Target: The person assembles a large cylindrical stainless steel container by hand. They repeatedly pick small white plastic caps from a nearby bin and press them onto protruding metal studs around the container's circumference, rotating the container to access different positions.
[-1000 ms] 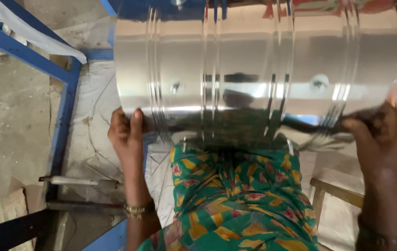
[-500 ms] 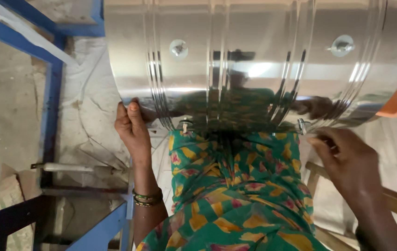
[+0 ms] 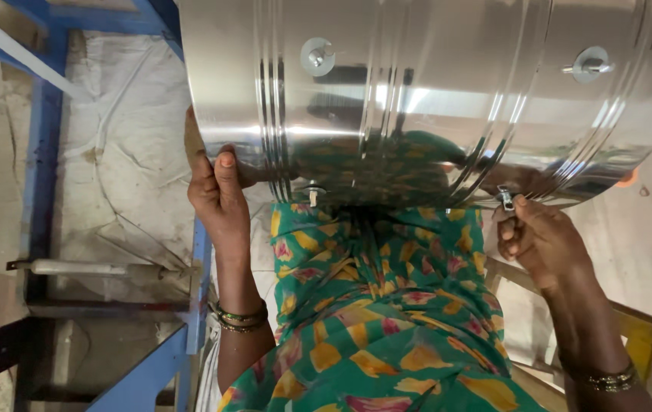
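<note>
A large shiny steel drum (image 3: 433, 84) with ribbed bands lies on its side across the top of the head view, above my lap in green and yellow patterned cloth (image 3: 379, 305). Two bolts with washers (image 3: 317, 55) stick out of its wall. My left hand (image 3: 215, 194) grips the drum's left rim, thumb on the outside. My right hand (image 3: 536, 236) sits under the drum's lower right edge, its fingers pinched on a small metal fitting (image 3: 506, 200) at the drum's wall.
A blue metal frame (image 3: 40, 152) runs along the left, over pale crumpled sheeting (image 3: 123, 168) on the floor. A grey metal rod (image 3: 89, 268) lies across the frame. A yellow wooden frame (image 3: 639, 328) stands at the lower right.
The drum has turned, so its bolts sit higher and further right. My right hand left the drum's right rim and came in under the edge onto the small fitting. My left hand stays on the rim.
</note>
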